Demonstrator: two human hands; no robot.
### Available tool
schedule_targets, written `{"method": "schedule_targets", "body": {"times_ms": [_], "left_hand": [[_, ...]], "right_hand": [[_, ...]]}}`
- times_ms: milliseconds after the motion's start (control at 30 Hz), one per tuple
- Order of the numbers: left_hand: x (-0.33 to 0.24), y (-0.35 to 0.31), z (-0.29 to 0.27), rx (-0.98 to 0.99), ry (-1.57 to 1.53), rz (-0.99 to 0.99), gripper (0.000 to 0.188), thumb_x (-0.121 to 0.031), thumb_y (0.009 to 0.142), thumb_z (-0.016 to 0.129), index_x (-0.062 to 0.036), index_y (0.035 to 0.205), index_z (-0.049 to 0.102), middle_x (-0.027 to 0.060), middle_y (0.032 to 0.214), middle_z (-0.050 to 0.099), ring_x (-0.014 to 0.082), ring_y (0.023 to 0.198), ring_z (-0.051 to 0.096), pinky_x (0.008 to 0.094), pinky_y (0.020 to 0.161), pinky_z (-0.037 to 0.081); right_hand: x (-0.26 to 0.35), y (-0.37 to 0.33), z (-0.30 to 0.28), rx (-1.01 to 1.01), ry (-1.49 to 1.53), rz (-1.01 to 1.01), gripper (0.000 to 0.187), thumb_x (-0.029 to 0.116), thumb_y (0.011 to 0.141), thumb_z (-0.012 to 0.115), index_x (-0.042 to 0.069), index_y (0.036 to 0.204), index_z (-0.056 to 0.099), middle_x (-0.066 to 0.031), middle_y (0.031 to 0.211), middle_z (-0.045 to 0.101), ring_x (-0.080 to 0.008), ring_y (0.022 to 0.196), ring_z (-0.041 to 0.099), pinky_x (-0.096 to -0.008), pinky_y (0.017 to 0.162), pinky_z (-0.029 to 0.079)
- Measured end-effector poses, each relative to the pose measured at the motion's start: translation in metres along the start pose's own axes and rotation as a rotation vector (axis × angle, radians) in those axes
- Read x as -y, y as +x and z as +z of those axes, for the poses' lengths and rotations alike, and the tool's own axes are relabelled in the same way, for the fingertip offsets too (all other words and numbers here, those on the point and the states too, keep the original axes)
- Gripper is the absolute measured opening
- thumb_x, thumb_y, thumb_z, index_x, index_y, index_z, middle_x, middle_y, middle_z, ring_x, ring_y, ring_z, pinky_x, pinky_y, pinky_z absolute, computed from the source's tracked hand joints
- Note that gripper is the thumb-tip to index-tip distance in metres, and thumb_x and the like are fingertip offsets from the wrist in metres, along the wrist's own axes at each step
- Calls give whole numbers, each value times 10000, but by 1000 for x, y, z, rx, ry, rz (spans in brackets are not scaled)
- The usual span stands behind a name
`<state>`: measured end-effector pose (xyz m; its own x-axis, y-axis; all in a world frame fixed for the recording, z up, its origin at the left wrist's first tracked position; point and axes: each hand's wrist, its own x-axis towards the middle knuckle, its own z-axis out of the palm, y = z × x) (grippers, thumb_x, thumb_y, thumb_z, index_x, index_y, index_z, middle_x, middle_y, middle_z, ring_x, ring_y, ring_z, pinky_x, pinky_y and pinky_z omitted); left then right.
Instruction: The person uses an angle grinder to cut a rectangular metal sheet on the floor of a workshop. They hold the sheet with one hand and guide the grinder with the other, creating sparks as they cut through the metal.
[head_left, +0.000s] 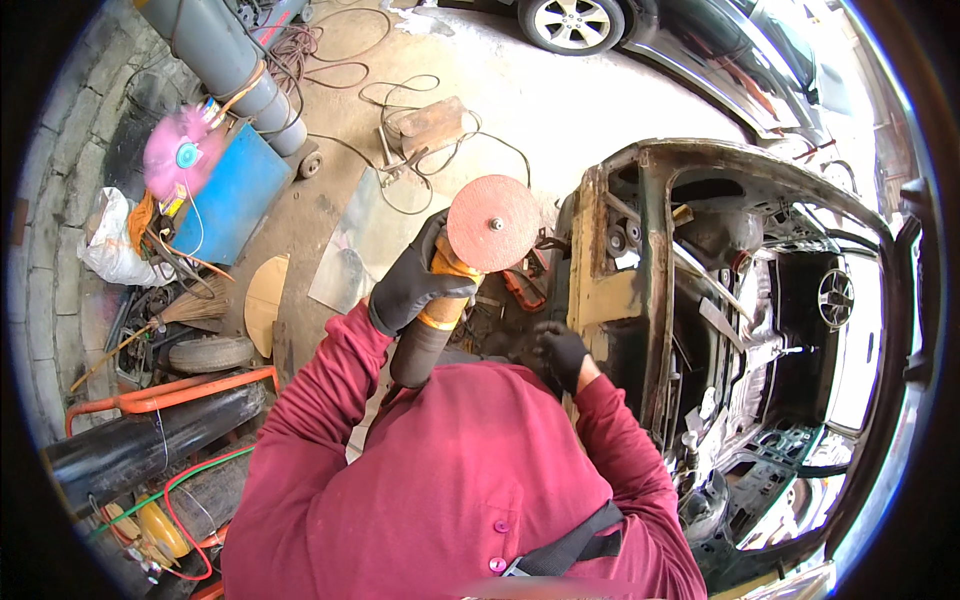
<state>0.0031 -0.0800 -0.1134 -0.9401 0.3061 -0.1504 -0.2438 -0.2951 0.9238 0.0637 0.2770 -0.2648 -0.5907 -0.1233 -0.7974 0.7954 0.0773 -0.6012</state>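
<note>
My left hand [402,290], in a dark grey glove, is wrapped around an angle grinder [422,345] with yellow-orange wrapping on its body. The grinder points away from me, and its round reddish disc [480,215] faces up with a metal nut at the centre. Beside the stripped car body, my right hand [562,352] wears a black glove and has its fingers curled in. Against the dark background, whatever is in those fingers, if anything, cannot be made out.
A rusty, stripped car body [655,300] fills the right side. Cables [345,75] trail over the floor ahead, near a metal sheet [345,240]. On the left are a pink fan [165,150], a blue panel [235,190], a tyre [212,354] and a black cylinder [160,440]. Another car [690,60] stands behind.
</note>
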Motion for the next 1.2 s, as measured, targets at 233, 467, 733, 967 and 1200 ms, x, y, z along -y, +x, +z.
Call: {"method": "schedule_targets", "body": {"times_ms": [233, 467, 733, 967, 1200], "left_hand": [[-7, 3, -4, -32, 32, 14, 956, -46, 778, 827, -85, 1610, 359, 82, 1453, 556, 213, 1328, 579, 369, 1070, 533], [-8, 0, -3, -28, 58, 13, 990, 8, 754, 877, -64, 1600, 369, 86, 1477, 559, 210, 1365, 555, 369, 1137, 485], [-19, -9, -4, -16, 89, 20, 1026, -11, 743, 886, -77, 1617, 353, 85, 1506, 549, 218, 1381, 547, 380, 1156, 468], [-20, -13, -3, -12, 77, 38, 1039, -10, 745, 882, -75, 1628, 338, 85, 1512, 545, 211, 1400, 531, 374, 1180, 438], [-21, -15, -5, -6, 68, 16, 1027, -4, 754, 867, -74, 1630, 336, 89, 1498, 556, 216, 1376, 554, 373, 1148, 472]], "right_hand": [[204, -122, 82, 64, -134, -688, 392, 134, 1054, 705, -30, 1397, 614, -120, 1210, 763, -166, 1069, 733, -299, 902, 596], [260, -151, 119, -19, -657, -1018, 221, 96, 1005, 742, 43, 1218, 770, -175, 1115, 764, -202, 964, 761, -340, 823, 583], [259, -137, 139, -27, -828, -1243, 253, 113, 930, 797, 81, 1181, 791, -155, 1001, 711, -314, 848, 715, -395, 770, 575], [258, -134, 138, -36, -806, -1259, 226, 141, 921, 818, 91, 1141, 804, -148, 978, 704, -297, 845, 718, -382, 759, 571], [250, -127, 139, -141, -864, -1406, 207, 178, 907, 827, 114, 1103, 807, -135, 937, 707, -322, 814, 723, -401, 710, 580]]}}
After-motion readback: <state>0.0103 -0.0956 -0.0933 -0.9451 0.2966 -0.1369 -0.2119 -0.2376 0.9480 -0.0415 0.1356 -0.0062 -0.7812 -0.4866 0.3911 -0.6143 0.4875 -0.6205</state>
